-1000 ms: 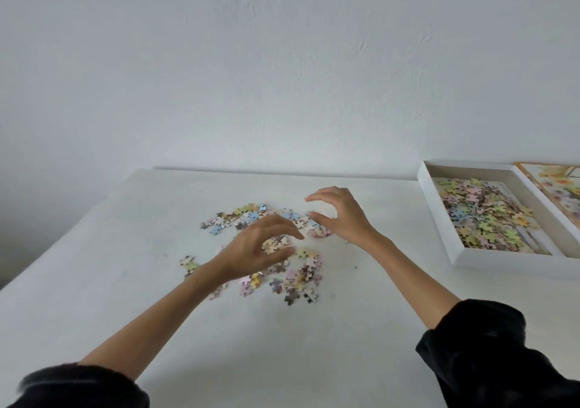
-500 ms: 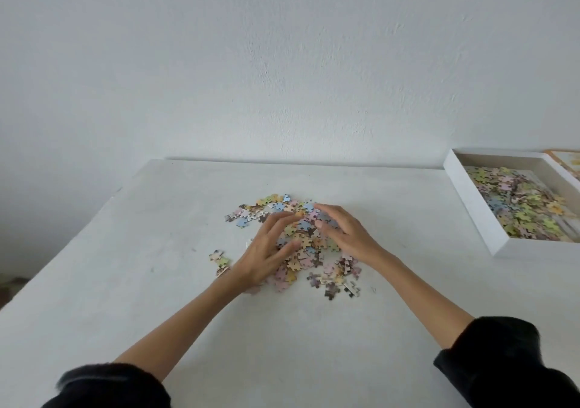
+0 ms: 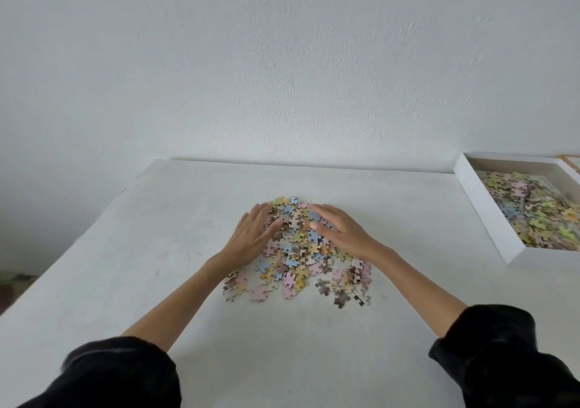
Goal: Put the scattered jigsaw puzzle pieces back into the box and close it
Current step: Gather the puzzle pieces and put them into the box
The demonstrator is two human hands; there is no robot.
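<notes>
Well off to the right of both hands, an open white cardboard box sits on the white tabletop, holding a layer of pastel pieces, and a plain white wall rises beyond the fingertips. The left hand and right hand lie flat with straight fingers, pressing either side of the heap of small multicoloured cardboard jigsaw pieces. The heap spreads between them and back under the wrists, loosely overlapped in pink, blue, yellow and brown.

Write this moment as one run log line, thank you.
step: gathering puzzle pieces | left hand: flat on pieces | right hand: flat on pieces | box: open, partly filled
</notes>
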